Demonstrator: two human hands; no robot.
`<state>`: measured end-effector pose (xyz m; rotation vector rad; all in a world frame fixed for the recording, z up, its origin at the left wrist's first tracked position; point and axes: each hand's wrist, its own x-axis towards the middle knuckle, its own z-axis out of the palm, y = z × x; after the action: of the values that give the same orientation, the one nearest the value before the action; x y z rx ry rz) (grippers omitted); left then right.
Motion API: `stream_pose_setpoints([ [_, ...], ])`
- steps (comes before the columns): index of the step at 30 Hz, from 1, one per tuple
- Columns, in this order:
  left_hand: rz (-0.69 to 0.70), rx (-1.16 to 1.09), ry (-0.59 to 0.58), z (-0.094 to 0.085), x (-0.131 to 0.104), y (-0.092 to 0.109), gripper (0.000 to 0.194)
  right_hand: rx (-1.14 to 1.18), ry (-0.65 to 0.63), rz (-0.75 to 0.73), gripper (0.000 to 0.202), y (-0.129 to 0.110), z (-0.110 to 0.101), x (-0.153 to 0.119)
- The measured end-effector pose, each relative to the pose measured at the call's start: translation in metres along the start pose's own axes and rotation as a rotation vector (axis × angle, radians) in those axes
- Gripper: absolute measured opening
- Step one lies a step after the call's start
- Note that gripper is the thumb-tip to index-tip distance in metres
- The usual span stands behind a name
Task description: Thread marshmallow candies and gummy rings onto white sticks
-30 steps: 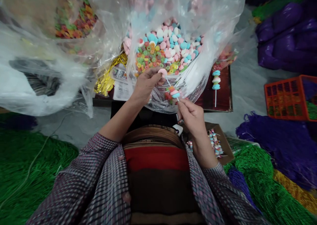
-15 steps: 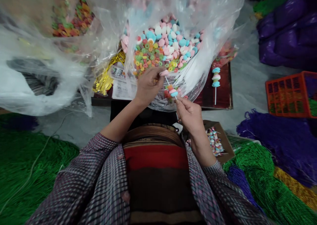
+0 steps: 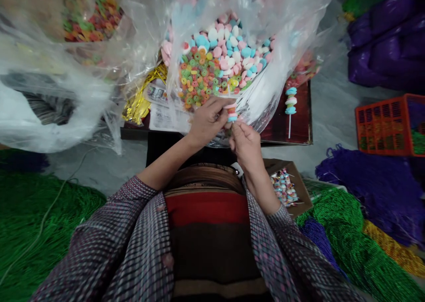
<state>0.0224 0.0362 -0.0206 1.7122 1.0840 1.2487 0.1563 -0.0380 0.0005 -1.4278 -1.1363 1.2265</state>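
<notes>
My right hand (image 3: pixel 245 140) is closed on the lower end of a white stick, just under the candy skewer (image 3: pixel 232 116). Pink, orange and blue pieces are stacked on that skewer, and its bare tip rises above them. My left hand (image 3: pixel 209 119) pinches the pink marshmallow (image 3: pixel 230 105) at the top of the stack. Behind my hands lie gummy rings (image 3: pixel 199 76) and pastel marshmallows (image 3: pixel 232 49) in a clear plastic bag. White sticks (image 3: pixel 259 96) lie to their right. A finished-looking candy skewer (image 3: pixel 291 102) rests on the dark table (image 3: pixel 277 129).
At the left are a bag of gummy rings (image 3: pixel 106 21) and gold foil strips (image 3: pixel 139 102). A cardboard box (image 3: pixel 300 189) of wrapped skewers sits below the table's right side. An orange crate (image 3: pixel 381 127) and green fringe (image 3: pixel 338 213) are farther right.
My left hand has brought the pink marshmallow down the stick onto the stack, and the stick's tip now shows above it. My right hand has shifted slightly left and up.
</notes>
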Motion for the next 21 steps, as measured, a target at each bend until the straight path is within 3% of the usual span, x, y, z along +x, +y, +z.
stream_pose_setpoints([
  [4, -0.03, -0.114, -0.02, -0.003, 0.001, -0.005, 0.023, 0.025, -0.052, 0.051, 0.049, 0.003, -0.011, 0.01],
  [7, -0.095, -0.207, 0.088, -0.016, 0.011, -0.015, 0.027, 0.078, 0.092, -0.004, 0.043, 0.001, -0.029, 0.018],
  [10, -0.102, -0.114, 0.166, -0.027, 0.025, -0.029, 0.026, 0.107, 0.221, -0.049, 0.036, -0.001, -0.042, 0.032],
  [16, 0.079, 0.366, -0.028, -0.013, 0.051, -0.054, 0.019, 0.011, 0.202, -0.095, 0.036, 0.002, -0.034, 0.068],
  [21, 0.159, 0.45, -0.108, 0.007, 0.076, -0.067, 0.028, -0.114, 0.236, -0.21, 0.042, 0.018, -0.026, 0.091],
])
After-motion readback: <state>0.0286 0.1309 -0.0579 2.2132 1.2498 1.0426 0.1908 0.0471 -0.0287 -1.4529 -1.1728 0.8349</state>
